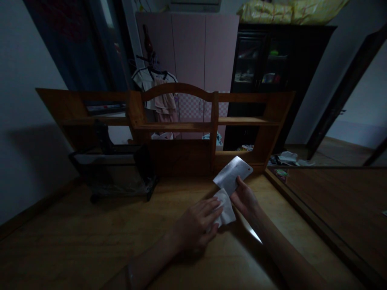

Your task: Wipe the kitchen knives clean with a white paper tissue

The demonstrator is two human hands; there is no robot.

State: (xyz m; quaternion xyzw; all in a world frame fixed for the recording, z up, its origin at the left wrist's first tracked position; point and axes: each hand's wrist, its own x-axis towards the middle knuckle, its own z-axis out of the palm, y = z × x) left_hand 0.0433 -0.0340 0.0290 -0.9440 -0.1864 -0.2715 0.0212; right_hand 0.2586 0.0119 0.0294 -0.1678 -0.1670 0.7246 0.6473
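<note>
In the head view my right hand (246, 199) grips a cleaver (231, 173) by one side of its broad, shiny metal blade, the thumb lying near the edge. A small hole shows close to the blade's upper right corner; no handle can be made out. My left hand (199, 221) is closed on a folded white tissue (225, 209), which overlaps the lower end of the blade. Both hands are held above the wooden surface (136, 237). A bright streak of light shows beside my right forearm.
A wooden shelf unit (178, 127) stands along the far edge. To the left is a dark, boxy appliance (117, 171) partly wrapped in clear plastic. A raised wooden edge (302, 209) runs along the right. Farther back are hanging clothes (163, 96) and a pink wardrobe (189, 52).
</note>
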